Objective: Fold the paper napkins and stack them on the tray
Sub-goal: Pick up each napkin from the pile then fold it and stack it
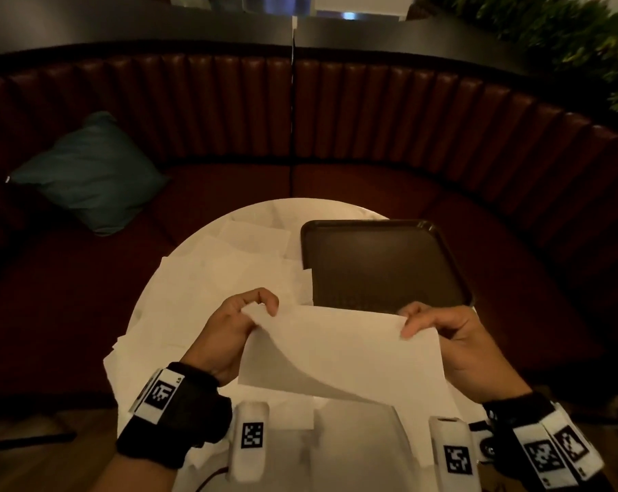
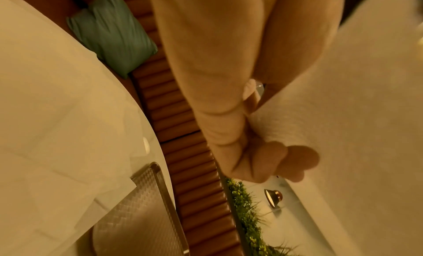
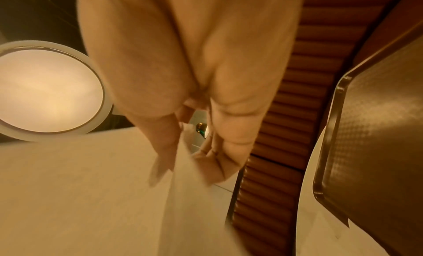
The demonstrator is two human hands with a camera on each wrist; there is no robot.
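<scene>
A white paper napkin [image 1: 339, 353] hangs in the air above the near part of the round white table [image 1: 201, 239]. My left hand [image 1: 261, 307] pinches its upper left corner, and my right hand [image 1: 408, 323] pinches its upper right corner. The sheet is doubled over, with a curved fold showing on its left side. In the left wrist view my curled fingers [image 2: 299, 160] grip the napkin [image 2: 343, 115]. In the right wrist view my thumb and fingers [image 3: 217, 169] pinch the napkin's edge [image 3: 91, 187]. The dark tray [image 1: 382, 264] lies bare just beyond the napkin.
Several loose white napkins [image 1: 229, 275] lie spread over the left half of the table, one edge overlapping the tray's left rim. A curved dark red booth seat [image 1: 336, 118] wraps round the table, with a teal cushion [image 1: 91, 175] at the left. Green plants [image 1: 566, 40] stand behind it.
</scene>
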